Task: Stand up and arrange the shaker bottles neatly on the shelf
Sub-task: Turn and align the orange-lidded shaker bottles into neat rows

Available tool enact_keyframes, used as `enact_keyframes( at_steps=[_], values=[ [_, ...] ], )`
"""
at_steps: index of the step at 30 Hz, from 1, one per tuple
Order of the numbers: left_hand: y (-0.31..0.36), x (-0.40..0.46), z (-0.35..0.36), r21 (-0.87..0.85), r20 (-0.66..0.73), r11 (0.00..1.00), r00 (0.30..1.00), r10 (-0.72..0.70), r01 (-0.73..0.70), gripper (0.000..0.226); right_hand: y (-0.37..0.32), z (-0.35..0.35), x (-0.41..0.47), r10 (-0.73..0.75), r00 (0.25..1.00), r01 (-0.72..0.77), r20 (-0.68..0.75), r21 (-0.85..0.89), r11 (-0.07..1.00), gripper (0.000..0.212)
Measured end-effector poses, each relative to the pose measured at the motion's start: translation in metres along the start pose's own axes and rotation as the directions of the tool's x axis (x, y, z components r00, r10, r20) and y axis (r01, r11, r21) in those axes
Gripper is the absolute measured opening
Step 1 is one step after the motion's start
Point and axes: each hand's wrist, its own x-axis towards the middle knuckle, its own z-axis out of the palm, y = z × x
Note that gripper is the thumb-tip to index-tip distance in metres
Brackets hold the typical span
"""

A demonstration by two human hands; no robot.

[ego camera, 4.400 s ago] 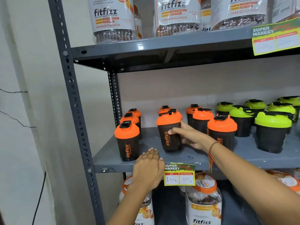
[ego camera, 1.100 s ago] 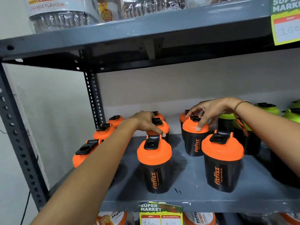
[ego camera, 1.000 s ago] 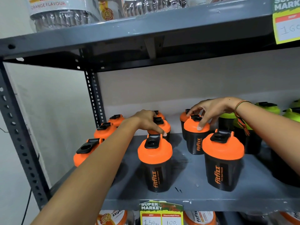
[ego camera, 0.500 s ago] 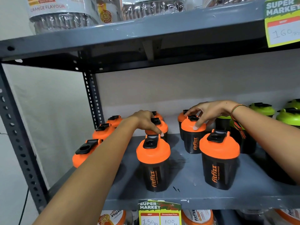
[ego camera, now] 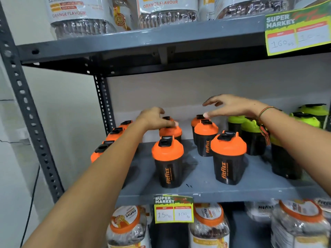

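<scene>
Room: a pale plastered wall stands behind and to the left of a grey slotted-steel rack, with a thin dark cable hanging down the wall at lower left.
Surface: the grey middle shelf is a painted metal deck, scuffed with small dark marks near its front edge.
Price tags: a green-and-yellow "SUPER MARKET" tag is clipped to the front lip of the middle shelf; a similar tag hangs from the shelf above.
Upper shelf: clear orange-flavour jars stand in a row on the top deck.
Lower shelf: jars with orange-rimmed lids sit beneath the middle shelf.
Shaker bottles: orange-lidded shaker bottles stand upright in three rows running front to back on the left part of the middle shelf; green-lidded shaker bottles stand upright to their right.
Left hand: the left hand reaches in over the centre row, fingertips resting on the lid of the second orange bottle, not wrapped round it.
Right hand: the right hand, a thread band at the wrist, hovers with fingers spread and released just above the rear bottles of the right orange row, holding nothing.
</scene>
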Motion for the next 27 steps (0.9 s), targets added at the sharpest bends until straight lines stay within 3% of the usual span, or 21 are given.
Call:
enact_keyframes(
  at_steps=[3,8,11,14,18,20,23,27],
  values=[
    [0.007,-0.023,-0.013,-0.131,-0.057,0.991,0.998,0.027,-0.034,0.089,-0.014,-0.01,-0.025,0.004,1.0,-0.004,0.025,0.007,1.0,0.061],
    [0.009,-0.066,-0.026,-0.434,0.139,0.901,0.985,0.102,-0.032,0.097,-0.028,-0.009,-0.063,0.048,0.997,-0.046,0.056,-0.036,0.998,0.071],
    [0.002,-0.093,-0.012,-0.565,0.107,0.824,0.989,0.104,-0.026,0.105,-0.026,0.012,-0.089,0.07,0.988,-0.043,-0.139,0.192,0.981,0.073],
    [-0.005,-0.12,0.023,-0.697,-0.024,0.717,1.0,0.01,-0.024,0.126,-0.02,0.05,-0.108,0.114,0.888,0.041,-0.445,0.323,0.945,0.078],
    [-0.012,-0.152,0.067,-0.758,-0.041,0.651,0.992,-0.119,0.046,0.143,-0.01,0.096,-0.128,0.28,0.848,0.028,-0.45,0.565,0.825,0.109],
    [-0.014,-0.161,0.086,-0.758,-0.048,0.649,0.987,-0.155,0.065,0.133,-0.004,0.117,-0.137,0.356,0.834,-0.011,-0.421,0.633,0.774,0.125],
    [-0.007,-0.168,0.107,-0.707,-0.098,0.7,0.966,-0.241,0.103,0.094,0.006,0.141,-0.145,0.44,0.828,-0.096,-0.347,0.686,0.722,0.133],
    [0.004,-0.169,0.121,-0.56,-0.209,0.812,0.921,-0.329,0.163,0.077,0.021,0.15,-0.14,0.41,0.875,-0.242,-0.257,0.501,0.831,0.102]
  ],
)
